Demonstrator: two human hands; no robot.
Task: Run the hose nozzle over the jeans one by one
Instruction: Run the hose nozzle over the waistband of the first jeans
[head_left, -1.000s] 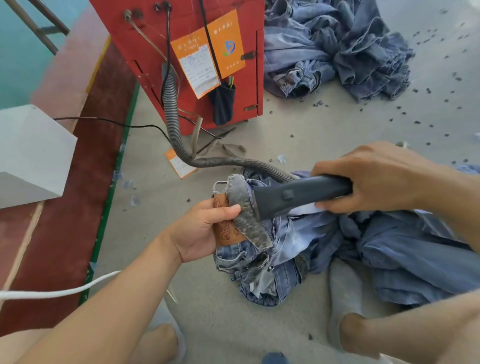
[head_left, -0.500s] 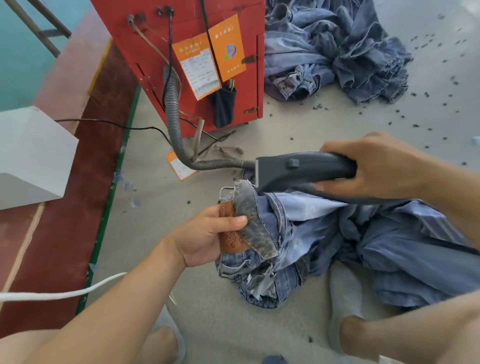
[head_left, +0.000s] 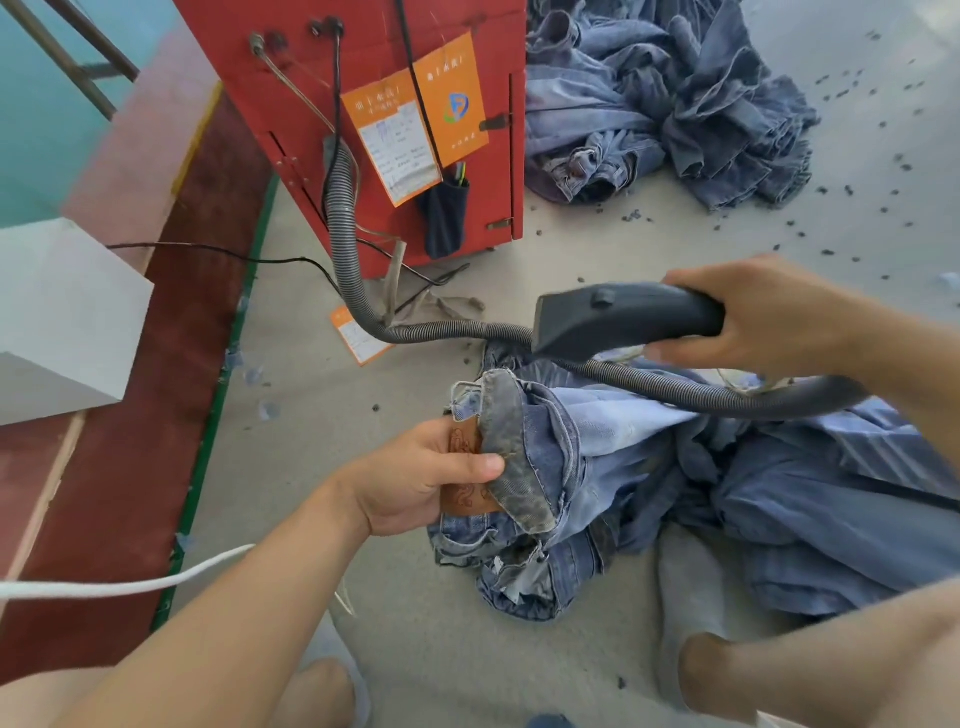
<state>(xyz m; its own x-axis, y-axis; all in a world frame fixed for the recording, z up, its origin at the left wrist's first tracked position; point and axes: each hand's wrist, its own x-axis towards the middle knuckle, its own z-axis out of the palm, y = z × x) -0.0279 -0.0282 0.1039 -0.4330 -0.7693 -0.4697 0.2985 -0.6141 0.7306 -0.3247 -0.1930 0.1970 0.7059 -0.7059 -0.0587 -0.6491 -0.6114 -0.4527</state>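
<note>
You've lifted the nozzle (head_left: 618, 319) clear of the jeans (head_left: 613, 457); your right hand (head_left: 769, 317) grips its handle, your left hand (head_left: 415, 478) pinches the waistband.

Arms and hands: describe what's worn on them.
Nothing is worn. Both forearms are bare as far as the frame shows, with no sleeves in view. The left hand and right hand have no gloves, and no rings, watch or bands are visible on the fingers or wrists. No markings show. Upper arms lie outside the picture, so any short sleeves cannot be judged.
</note>
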